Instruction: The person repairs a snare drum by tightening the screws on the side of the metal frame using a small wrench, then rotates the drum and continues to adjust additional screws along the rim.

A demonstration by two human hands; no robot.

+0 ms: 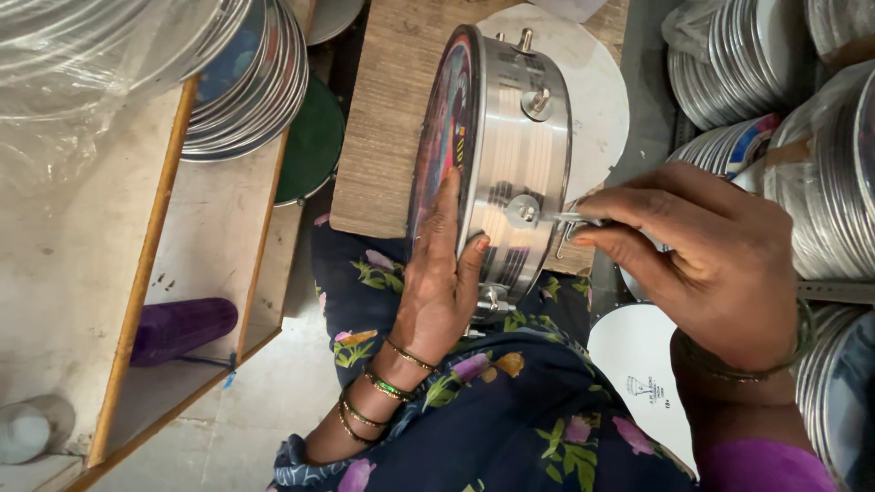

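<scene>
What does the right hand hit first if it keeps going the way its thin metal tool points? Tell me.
The right hand points its thin metal tool leftward at the round fitting on the steel drum rim. The tip looks already at that fitting, so it would meet it first, though depth is hard to judge.

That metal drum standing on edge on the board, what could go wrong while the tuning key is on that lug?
1. The metal drum stands on its rim on the wooden board, steadied only by the left hand; a hard twist might roll or tip it.
2. The small tuning key is pinched by the right hand fingers; it could slip off the lug.
3. The left thumb lies near that lug and could get nicked.
</scene>
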